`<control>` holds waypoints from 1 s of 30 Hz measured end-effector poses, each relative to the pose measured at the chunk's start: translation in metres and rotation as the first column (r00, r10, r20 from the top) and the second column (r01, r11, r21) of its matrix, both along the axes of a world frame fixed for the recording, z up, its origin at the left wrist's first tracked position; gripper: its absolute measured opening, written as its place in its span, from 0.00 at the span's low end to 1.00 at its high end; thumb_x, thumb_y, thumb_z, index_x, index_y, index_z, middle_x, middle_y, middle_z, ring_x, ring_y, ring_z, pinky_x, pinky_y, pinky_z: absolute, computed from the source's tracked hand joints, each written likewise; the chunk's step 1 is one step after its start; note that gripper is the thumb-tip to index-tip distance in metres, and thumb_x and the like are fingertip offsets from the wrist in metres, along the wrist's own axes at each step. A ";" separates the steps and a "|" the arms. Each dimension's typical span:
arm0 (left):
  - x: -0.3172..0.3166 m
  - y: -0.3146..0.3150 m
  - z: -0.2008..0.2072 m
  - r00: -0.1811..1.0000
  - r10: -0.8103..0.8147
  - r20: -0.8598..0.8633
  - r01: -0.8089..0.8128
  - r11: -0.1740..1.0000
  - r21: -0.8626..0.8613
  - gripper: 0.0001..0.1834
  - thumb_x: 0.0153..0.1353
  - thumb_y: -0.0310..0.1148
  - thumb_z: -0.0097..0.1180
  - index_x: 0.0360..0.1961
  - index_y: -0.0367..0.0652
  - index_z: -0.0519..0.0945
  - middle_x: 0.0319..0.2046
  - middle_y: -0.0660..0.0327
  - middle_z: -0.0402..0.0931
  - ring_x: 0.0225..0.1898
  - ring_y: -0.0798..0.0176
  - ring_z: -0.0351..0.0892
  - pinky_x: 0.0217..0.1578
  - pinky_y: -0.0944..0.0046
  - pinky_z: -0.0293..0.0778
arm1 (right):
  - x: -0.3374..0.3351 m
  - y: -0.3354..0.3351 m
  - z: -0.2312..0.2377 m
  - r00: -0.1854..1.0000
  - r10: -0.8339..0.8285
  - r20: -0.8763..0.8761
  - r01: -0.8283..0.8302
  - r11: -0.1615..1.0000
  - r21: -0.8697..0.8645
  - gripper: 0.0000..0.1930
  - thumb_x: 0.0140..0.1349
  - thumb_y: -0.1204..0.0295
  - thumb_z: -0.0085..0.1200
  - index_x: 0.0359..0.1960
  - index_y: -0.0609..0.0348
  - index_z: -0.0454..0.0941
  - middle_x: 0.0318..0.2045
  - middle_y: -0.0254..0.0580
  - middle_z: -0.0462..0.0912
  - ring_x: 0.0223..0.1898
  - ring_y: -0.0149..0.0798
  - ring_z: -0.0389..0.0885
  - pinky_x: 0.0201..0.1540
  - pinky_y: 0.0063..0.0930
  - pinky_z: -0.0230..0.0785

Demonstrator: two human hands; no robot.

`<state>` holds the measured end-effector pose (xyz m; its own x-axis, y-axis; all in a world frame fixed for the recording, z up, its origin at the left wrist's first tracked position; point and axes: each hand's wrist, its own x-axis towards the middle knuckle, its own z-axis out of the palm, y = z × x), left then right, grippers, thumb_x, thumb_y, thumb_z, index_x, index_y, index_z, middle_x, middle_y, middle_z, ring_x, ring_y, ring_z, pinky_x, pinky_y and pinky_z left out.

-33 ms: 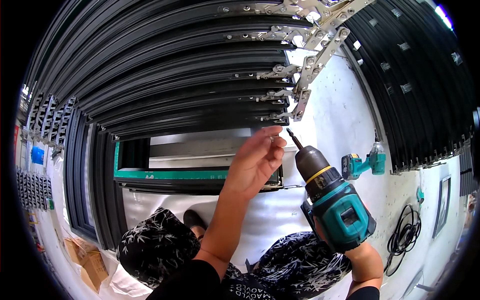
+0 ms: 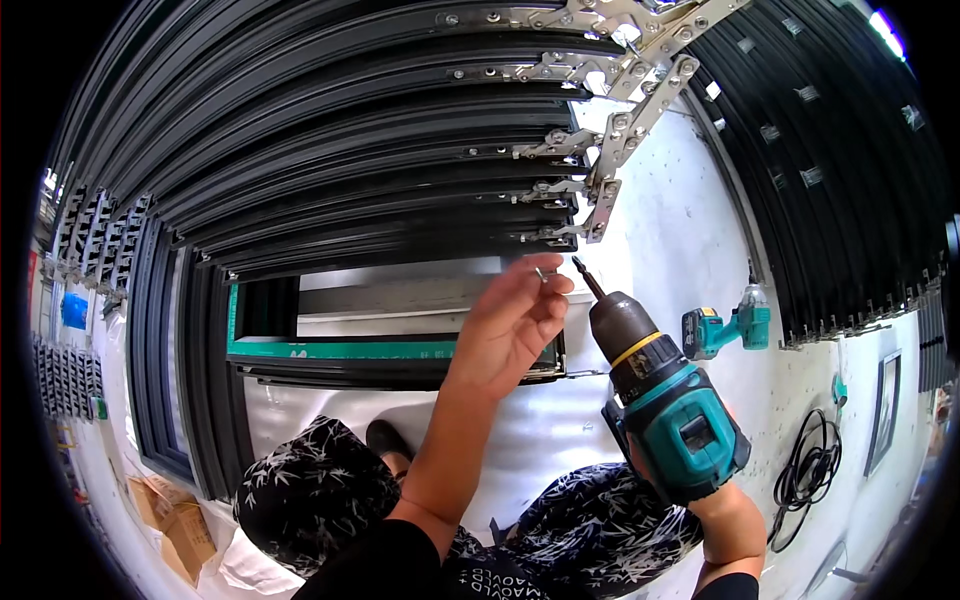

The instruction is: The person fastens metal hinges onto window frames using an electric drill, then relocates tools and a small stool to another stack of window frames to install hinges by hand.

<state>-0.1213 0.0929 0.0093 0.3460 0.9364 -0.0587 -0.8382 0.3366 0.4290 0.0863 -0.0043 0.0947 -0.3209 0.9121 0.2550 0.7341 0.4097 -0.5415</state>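
Black profile stack [image 2: 370, 165] sits ahead of you: long, stiff, likely awkward to shift, so leave it put. Metal hinge arms [image 2: 605, 205] stick out at its right end. Teal cordless drill [image 2: 685, 425] is in front of you, right of centre, nose up-left: rigid, probably heavy; hold by the handle, off the chuck. Your right hand [image 2: 722, 508] is wrapped round that handle, mostly hidden by the body; trigger finger, can't tell. Your left hand [image 2: 505, 335] has fingers curled, tips pinching a small silvery screw [image 2: 541, 274] just left of the bit [image 2: 588, 277]. Screw: light, hard, probably slippery; take it by the shank.
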 end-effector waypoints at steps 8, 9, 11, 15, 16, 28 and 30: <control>0.008 -0.003 0.007 0.998 0.066 -0.012 -0.066 0.994 -0.083 0.11 0.69 0.35 0.52 0.46 0.39 0.75 0.43 0.53 0.78 0.41 0.64 0.76 0.40 0.71 0.74 | 0.004 0.005 -0.001 0.995 0.101 0.007 -0.102 0.994 0.038 0.22 0.45 0.72 0.66 0.45 0.64 0.77 0.38 0.45 0.81 0.37 0.44 0.82 0.43 0.30 0.75; 0.009 -0.001 0.006 0.995 0.055 0.089 -0.046 0.994 -0.098 0.10 0.69 0.34 0.51 0.46 0.40 0.76 0.43 0.55 0.77 0.41 0.65 0.76 0.43 0.68 0.74 | 0.004 0.004 0.000 0.994 0.106 -0.016 -0.105 0.994 0.033 0.23 0.45 0.72 0.66 0.45 0.64 0.77 0.39 0.46 0.82 0.37 0.45 0.83 0.43 0.31 0.75; 0.007 -0.001 0.007 0.982 0.058 0.177 -0.039 0.993 -0.107 0.09 0.69 0.33 0.51 0.45 0.41 0.77 0.43 0.58 0.77 0.42 0.65 0.76 0.47 0.66 0.74 | -0.001 0.005 0.001 0.991 0.125 -0.051 -0.123 0.992 0.032 0.23 0.45 0.72 0.66 0.46 0.64 0.77 0.40 0.46 0.82 0.37 0.46 0.83 0.43 0.32 0.75; 0.018 -0.002 0.016 0.922 0.021 0.387 0.068 0.974 -0.215 0.08 0.67 0.35 0.54 0.43 0.43 0.77 0.42 0.62 0.76 0.44 0.65 0.75 0.49 0.65 0.73 | -0.005 0.005 0.006 0.972 0.053 -0.230 -0.088 0.986 -0.142 0.28 0.46 0.71 0.68 0.50 0.69 0.73 0.42 0.50 0.82 0.40 0.45 0.84 0.45 0.31 0.75; 0.018 -0.003 0.020 0.897 0.019 0.441 0.113 0.956 -0.271 0.08 0.67 0.35 0.55 0.43 0.44 0.77 0.42 0.63 0.76 0.44 0.65 0.75 0.49 0.65 0.73 | -0.005 0.006 0.006 0.971 0.054 -0.232 -0.089 0.986 -0.141 0.28 0.46 0.71 0.68 0.50 0.69 0.73 0.42 0.50 0.82 0.40 0.45 0.84 0.45 0.31 0.75; 0.016 -0.002 0.035 0.874 0.003 0.486 0.140 0.956 -0.257 0.08 0.65 0.36 0.56 0.42 0.45 0.80 0.39 0.63 0.76 0.43 0.64 0.74 0.48 0.63 0.74 | -0.008 0.008 0.004 0.949 0.100 -0.299 -0.127 0.989 -0.071 0.30 0.47 0.71 0.68 0.52 0.70 0.72 0.42 0.50 0.82 0.41 0.45 0.84 0.46 0.30 0.75; 0.015 -0.001 0.035 0.869 0.001 0.495 0.139 0.960 -0.245 0.08 0.65 0.36 0.56 0.41 0.45 0.80 0.39 0.63 0.76 0.43 0.64 0.74 0.49 0.63 0.74 | -0.008 0.011 0.001 0.950 0.116 -0.291 -0.132 0.991 -0.035 0.28 0.49 0.73 0.67 0.52 0.69 0.72 0.42 0.48 0.82 0.41 0.43 0.84 0.46 0.28 0.74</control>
